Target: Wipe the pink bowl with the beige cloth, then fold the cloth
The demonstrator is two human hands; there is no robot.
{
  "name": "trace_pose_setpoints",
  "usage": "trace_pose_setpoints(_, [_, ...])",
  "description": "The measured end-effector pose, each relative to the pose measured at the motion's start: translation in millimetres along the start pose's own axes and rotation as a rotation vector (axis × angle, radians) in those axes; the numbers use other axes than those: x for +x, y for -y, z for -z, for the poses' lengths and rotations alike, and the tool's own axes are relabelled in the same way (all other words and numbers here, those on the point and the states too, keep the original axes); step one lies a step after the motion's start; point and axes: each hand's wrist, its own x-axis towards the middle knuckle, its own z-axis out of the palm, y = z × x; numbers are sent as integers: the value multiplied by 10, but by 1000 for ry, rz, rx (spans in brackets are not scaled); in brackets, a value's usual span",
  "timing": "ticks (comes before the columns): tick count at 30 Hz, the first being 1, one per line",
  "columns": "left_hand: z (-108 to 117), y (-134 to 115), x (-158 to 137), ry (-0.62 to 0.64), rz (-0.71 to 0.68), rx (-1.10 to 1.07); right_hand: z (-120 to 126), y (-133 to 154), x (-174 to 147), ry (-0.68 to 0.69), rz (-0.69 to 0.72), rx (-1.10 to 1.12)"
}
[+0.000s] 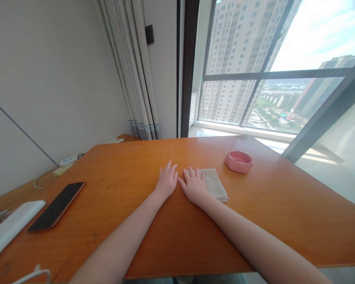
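Observation:
My left hand [167, 181] lies on the wooden table [130, 173] with its fingers apart and nothing in it. Just to its right, my right hand [194, 186] rests with spread fingers over the left part of a folded, pale grey cloth [215, 184]. That hand hides part of the cloth's left side. Beyond the cloth, to the right, stands a pink bowl [238, 162] with an angular outer wall; neither hand touches it.
A dark-screened phone [57, 206] lies at the left, beside a long white object [14, 225]. White cable [37, 272] shows at the near left edge. A power strip [69, 160] sits by the wall. A curtain [136, 71] and large window [254, 75] are behind the table.

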Motion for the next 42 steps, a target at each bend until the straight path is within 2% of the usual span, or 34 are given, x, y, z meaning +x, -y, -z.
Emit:
trace_pose_setpoints(3, [0,105,29,46,63,123,-68,-140,-21,30,-66,-58])
trace_pose_setpoints(7, [-17,124,15,97,27,221,-19,-538,-108,37,-46,-117])
trace_pose_setpoints(14, [-24,109,-2,118,16,229,170,-1382,-332,19,22,-212])
trace_pose_setpoints(19, [-17,103,-1,122,19,212,144,-1757,-487,-23,-52,-260])
trace_pose_setpoints(23, [-22,88,4,110,23,201,187,-1939,-540,-52,-25,-244])
trace_pose_setpoints(25, [-35,79,6,90,32,198,276,-1872,-531,-138,59,-235])
trace_pose_setpoints(27, [-52,72,8,67,43,189,386,-1651,-495,-253,207,-212])
trace_pose_setpoints(28, [-59,70,8,56,45,179,435,-1491,-465,-294,291,-181])
trace_pose_setpoints(30, [-64,76,11,37,39,148,492,-1111,-371,-276,454,-92])
trace_pose_setpoints(32, [-55,92,19,10,1,101,472,-716,-224,-270,522,-23])
trace_pose_setpoints(34, [-33,115,38,-31,-57,46,373,-370,-28,-241,512,33])
trace_pose_setpoints(37, [7,148,78,-63,-104,-28,136,0,292,-169,388,154])
trace_pose_setpoints(42, [34,170,107,-1,-63,-46,-211,235,559,-96,295,431])
